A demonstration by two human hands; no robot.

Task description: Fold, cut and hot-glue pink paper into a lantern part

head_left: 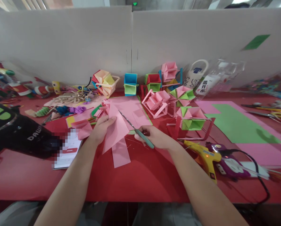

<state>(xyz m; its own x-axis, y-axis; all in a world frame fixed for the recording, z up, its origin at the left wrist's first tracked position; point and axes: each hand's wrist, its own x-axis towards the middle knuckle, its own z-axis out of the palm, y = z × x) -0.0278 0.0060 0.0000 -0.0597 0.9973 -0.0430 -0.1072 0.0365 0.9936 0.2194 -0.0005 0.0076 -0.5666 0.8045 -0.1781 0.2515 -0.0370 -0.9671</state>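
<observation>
My left hand (102,128) pinches a folded pink paper sheet (118,133) and holds it above the red table (140,179); a pink strip hangs down from it. In my right hand (156,137) are teal-handled scissors (135,129), their blades pointing up-left against the paper's right edge. More pink sheets (131,111) lie flat just behind the hands.
Folded paper boxes (154,82) and pink-green paper frames (190,117) stand behind. A yellow glue gun (205,157) and power strip (234,166) lie to the right, green and pink sheets (237,125) beyond. A black device (18,131) and a booklet (68,150) are at left.
</observation>
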